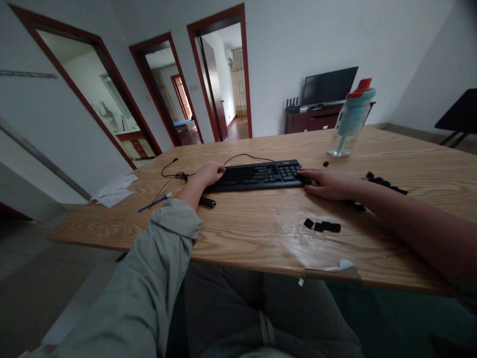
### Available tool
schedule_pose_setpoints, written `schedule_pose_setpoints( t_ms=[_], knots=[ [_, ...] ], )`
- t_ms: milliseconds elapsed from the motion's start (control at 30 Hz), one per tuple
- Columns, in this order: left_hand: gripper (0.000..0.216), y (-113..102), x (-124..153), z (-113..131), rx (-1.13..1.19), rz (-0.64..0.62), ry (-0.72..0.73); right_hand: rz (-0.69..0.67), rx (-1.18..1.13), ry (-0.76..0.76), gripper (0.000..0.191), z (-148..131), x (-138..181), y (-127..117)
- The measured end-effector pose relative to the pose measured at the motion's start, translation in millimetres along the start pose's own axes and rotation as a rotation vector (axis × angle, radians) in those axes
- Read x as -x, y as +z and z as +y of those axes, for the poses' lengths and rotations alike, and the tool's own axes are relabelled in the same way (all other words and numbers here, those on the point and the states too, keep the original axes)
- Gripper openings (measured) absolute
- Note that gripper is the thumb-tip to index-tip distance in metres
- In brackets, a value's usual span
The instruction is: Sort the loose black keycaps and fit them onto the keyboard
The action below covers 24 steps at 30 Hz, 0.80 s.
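A black keyboard [257,175] lies on the wooden table, its cable running off behind it. My left hand [210,174] is closed at the keyboard's left end, with the fingertips curled on its edge. At the right end, my right hand [322,183] grips the corner between fingers and thumb, and part of that corner is hidden. Several loose black keycaps [328,226] lie in front of my right hand. More black pieces [383,183] are scattered beyond my right forearm. By my left wrist rests a short black object [207,202] whose kind I cannot make out.
A clear water bottle [346,124] with a red and blue lid stands at the back right. On the left lie a blue brush-like stick [154,201], a coiled black cable [181,176] and crumpled white paper [115,190]. Clear film [298,248] peels at the table's front edge.
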<state>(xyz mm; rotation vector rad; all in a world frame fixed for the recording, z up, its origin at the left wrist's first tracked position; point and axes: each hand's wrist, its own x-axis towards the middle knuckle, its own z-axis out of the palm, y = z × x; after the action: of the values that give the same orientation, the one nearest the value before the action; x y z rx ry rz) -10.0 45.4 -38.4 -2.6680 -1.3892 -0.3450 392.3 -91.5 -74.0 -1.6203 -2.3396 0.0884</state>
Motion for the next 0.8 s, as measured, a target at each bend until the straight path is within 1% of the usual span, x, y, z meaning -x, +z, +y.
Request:
schedule_pose_setpoints(
  t_ms=[200, 367, 567, 700, 800],
  knots=[
    [0.028, -5.7, -1.2, 7.3, -0.085, -0.038, 0.036, 0.005, 0.013, -0.009, 0.065, 0.3, 0.2, -0.7],
    [0.030, -4.2, -1.0, 8.2, -0.045, -0.037, -0.014, -0.010, 0.016, -0.009, 0.066, 0.0, 0.0, -1.1],
    [0.031, -1.4, 1.8, 7.4, -0.045, -0.023, 0.010, 0.010, -0.005, -0.031, 0.065, -1.0, -0.1, -1.8],
    [0.033, 1.3, 3.8, 2.9, -0.001, -0.018, -0.015, 0.002, 0.009, -0.022, 0.064, -3.6, 0.4, -3.8],
    [0.037, 2.7, 4.7, 1.9, -0.017, -0.014, -0.044, 0.001, 0.014, -0.015, 0.064, -3.7, 0.3, -4.0]
  ],
)
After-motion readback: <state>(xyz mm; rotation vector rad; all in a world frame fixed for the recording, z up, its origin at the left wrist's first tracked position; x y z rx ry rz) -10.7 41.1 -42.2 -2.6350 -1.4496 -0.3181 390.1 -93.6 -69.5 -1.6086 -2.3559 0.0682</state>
